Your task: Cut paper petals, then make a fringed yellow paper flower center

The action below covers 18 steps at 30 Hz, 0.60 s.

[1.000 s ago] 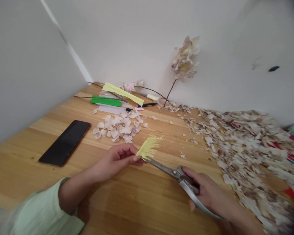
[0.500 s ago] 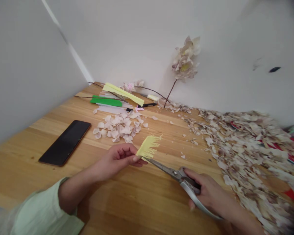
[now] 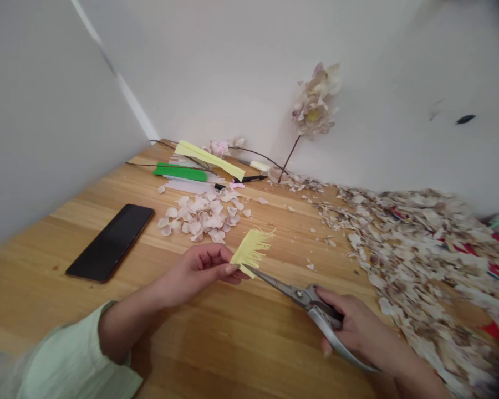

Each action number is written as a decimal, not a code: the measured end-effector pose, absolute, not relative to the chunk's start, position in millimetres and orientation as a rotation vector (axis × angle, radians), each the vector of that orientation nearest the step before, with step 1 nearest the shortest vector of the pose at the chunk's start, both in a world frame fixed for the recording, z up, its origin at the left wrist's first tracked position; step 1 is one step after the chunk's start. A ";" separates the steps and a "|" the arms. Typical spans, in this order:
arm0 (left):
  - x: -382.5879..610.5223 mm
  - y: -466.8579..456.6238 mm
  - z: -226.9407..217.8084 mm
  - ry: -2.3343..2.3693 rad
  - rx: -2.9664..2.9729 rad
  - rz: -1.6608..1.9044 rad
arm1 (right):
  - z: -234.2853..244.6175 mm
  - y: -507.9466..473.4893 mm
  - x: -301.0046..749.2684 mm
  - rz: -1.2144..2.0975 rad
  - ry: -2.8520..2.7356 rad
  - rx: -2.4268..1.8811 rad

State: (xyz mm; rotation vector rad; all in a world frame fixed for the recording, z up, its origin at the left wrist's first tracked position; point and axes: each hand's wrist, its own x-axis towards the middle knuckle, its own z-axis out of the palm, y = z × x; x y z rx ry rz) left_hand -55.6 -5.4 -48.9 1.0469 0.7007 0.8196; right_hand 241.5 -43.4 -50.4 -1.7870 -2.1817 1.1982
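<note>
One fringed yellow paper (image 3: 249,249) is held above the table (image 3: 216,343), its edge pinched between the fingers of the left hand (image 3: 205,269). The right hand (image 3: 355,327) grips one pair of scissors (image 3: 301,295), blades at the paper's near end. Cuts are probably best kept narrow and even, stopping short of the pinched edge. Beyond: one phone (image 3: 110,242), one green strip (image 3: 181,174), one long yellow strip (image 3: 210,159); loose petals (image 3: 202,216), too many to count.

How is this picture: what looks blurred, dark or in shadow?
Head view: soft, dim light; the scissors look fairly clear; the sleeve blurs toward the lower left; a faint shadow lies on the wall near the flower; the upper right corner darkens.
</note>
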 end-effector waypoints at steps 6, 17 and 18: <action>-58.3 -4.8 -50.4 0.740 1.118 0.928 | -50.1 -44.5 246.1 1.077 -2.271 -1.762; -58.5 -6.0 -53.9 0.773 1.205 1.017 | -49.7 -45.6 242.9 1.048 -2.280 -1.753; -58.0 -6.4 -54.3 0.774 1.215 1.024 | -49.5 -45.9 242.4 1.043 -2.272 -1.743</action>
